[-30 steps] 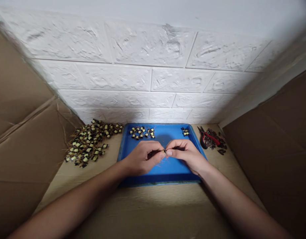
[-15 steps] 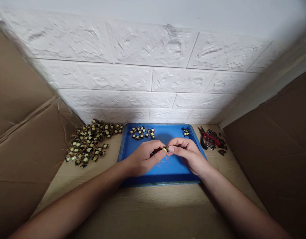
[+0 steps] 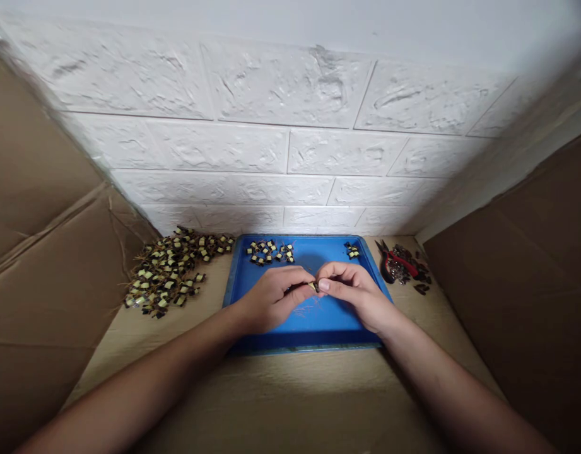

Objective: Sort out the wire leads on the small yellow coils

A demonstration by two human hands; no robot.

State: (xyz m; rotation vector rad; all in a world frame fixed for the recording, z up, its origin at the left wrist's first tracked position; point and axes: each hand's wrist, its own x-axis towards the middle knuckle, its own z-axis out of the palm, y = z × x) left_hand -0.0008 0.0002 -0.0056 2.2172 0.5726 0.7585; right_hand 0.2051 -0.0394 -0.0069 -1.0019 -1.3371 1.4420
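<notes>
My left hand (image 3: 278, 296) pinches a small wire-wound transformer (image 3: 313, 286), black with yellow tape, between thumb and fingers. From the other side, my right hand (image 3: 349, 290) closes its thumb and forefinger on the same transformer. Both hands meet over the middle of a blue tray (image 3: 309, 340). Fingertips cover much of the transformer, so its far side is hidden. Thin copper-coloured wire bits (image 3: 308, 308) lie on the tray floor beneath. Several like transformers (image 3: 270, 252) sit at the tray's back left, and a smaller group (image 3: 352, 251) at its back right.
Left of the tray, a large pile of transformers (image 3: 170, 271) spreads over the wooden table (image 3: 271, 397). To the right lie red-and-black pliers (image 3: 399, 261) among small metal and dark pieces (image 3: 420, 289). Cardboard panels (image 3: 44, 252) flank both sides; a white brick-pattern wall (image 3: 252, 145) stands behind.
My right thumb and fingers have shifted slightly left, covering more of the transformer. The left hand stays nearly still.
</notes>
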